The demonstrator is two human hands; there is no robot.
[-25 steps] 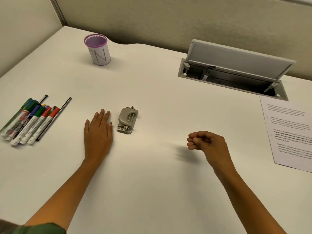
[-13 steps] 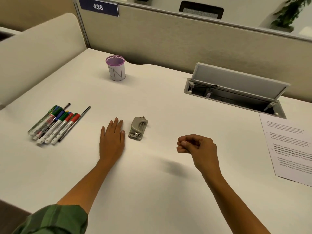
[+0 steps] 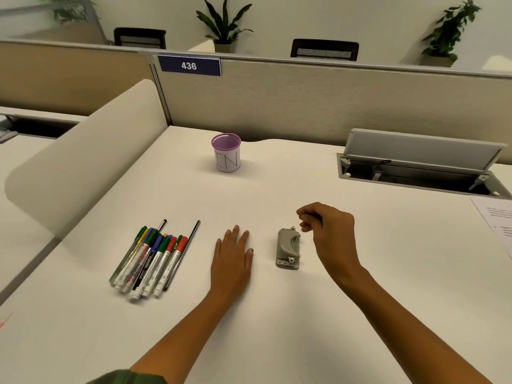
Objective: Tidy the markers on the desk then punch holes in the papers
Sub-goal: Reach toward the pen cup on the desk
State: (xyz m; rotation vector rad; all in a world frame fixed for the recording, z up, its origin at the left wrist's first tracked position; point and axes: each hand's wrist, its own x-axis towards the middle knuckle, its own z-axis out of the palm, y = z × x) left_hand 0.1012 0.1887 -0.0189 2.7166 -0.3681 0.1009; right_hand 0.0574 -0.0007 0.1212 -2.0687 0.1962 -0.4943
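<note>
Several markers (image 3: 155, 259) with green, blue and red caps lie side by side on the white desk (image 3: 277, 314) at the left, with two thin dark pens among them. A purple mesh cup (image 3: 226, 156) labelled "IN" stands upright further back. A small grey hole punch (image 3: 288, 248) lies mid-desk. My left hand (image 3: 232, 259) rests flat on the desk between the markers and the punch, fingers straight. My right hand (image 3: 328, 231) hovers just right of the punch with its fingers curled and nothing in them. A printed paper (image 3: 498, 220) shows at the right edge.
An open cable hatch (image 3: 421, 167) with a raised lid is set into the desk at the back right. Beige partition panels (image 3: 304, 101) wall the desk at the back and left, one bearing a sign "436". Chairs and plants stand beyond.
The view has tilted up and swung left. My right hand has moved left and forward to beside the hole punch. My left hand stays flat on the desk.
</note>
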